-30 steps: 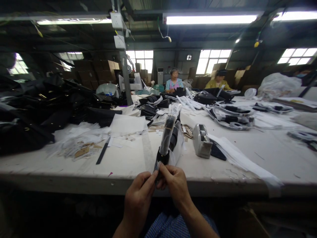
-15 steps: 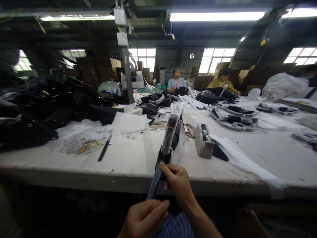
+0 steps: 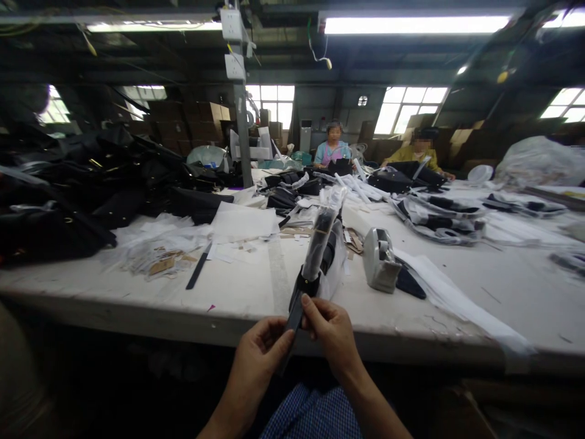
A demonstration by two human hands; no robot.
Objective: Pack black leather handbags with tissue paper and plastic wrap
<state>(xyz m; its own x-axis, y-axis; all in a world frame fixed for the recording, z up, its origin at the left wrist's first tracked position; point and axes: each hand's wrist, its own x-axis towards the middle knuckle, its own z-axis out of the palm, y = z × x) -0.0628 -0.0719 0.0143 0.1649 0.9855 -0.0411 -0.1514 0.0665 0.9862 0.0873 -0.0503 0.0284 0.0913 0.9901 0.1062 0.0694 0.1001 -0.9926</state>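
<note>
**Dark strap pinched in both hands at the table's edge**

Through the head view, my only feed, I have the dark strap (image 3: 295, 318) slanting down past the near edge of the table (image 3: 247, 286). The left hand (image 3: 261, 355) pinches its lower stretch between thumb and fingers. The right hand (image 3: 334, 334) grasps it higher up, thumb on its face, just below a black tab (image 3: 307, 284) with a gold-coloured stud.

I judge the strap light, bendable along its length but firm across, its smooth face perhaps a little slippery. I'd take it by both edges, one hold near the tab, one lower. The clear wrapping (image 3: 315, 250) above looks thin and could tear, so I'd keep my fingers off it.

The strap looks flat, narrow and bluish-grey, with a dull sheen; its lower end fades into shadow, so I can't tell where it stops. A silver-grey tape dispenser (image 3: 381, 263) stands to the right on the table.
</note>
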